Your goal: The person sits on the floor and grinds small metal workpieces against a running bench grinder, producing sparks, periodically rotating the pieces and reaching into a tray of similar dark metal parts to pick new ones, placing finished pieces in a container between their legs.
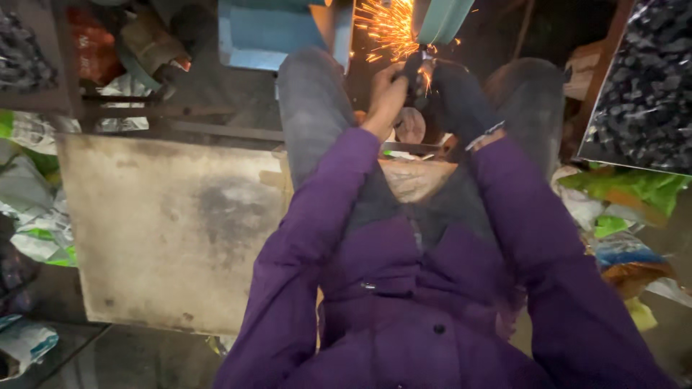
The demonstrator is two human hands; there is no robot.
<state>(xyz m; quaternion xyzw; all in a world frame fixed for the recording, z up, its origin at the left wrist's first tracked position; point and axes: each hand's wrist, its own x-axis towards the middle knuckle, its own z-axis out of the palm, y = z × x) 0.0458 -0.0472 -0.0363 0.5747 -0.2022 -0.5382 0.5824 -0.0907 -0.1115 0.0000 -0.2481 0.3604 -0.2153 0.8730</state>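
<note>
Sparks [389, 25] spray in an orange fan at the top of the view, where a small dark workpiece [414, 68] meets the teal-guarded grinding wheel [440, 18]. The workpiece looks short and dark, perhaps metal; motion blur and glare hide its exact shape. It sits at about 12 o'clock from both hands, pinched between them and pressed up against the wheel's lower edge.

The left hand [386, 97] is bare, its grip clenched around the near end of the workpiece from the 9 o'clock side. The right hand [454, 97] wears a dark glove and closes on the same piece from the 3 o'clock side, the 2 hands touching or nearly so. Purple sleeves [317, 216] run down from both wrists to the bottom of the frame, over grey trousered knees [310, 101].

At 9 o'clock from the hands lies a stained, pale flat board [166, 230]. At 3 o'clock a tray of dark small pieces [645, 79] stands tilted, with green and white bags [634, 191] just below it.
</note>
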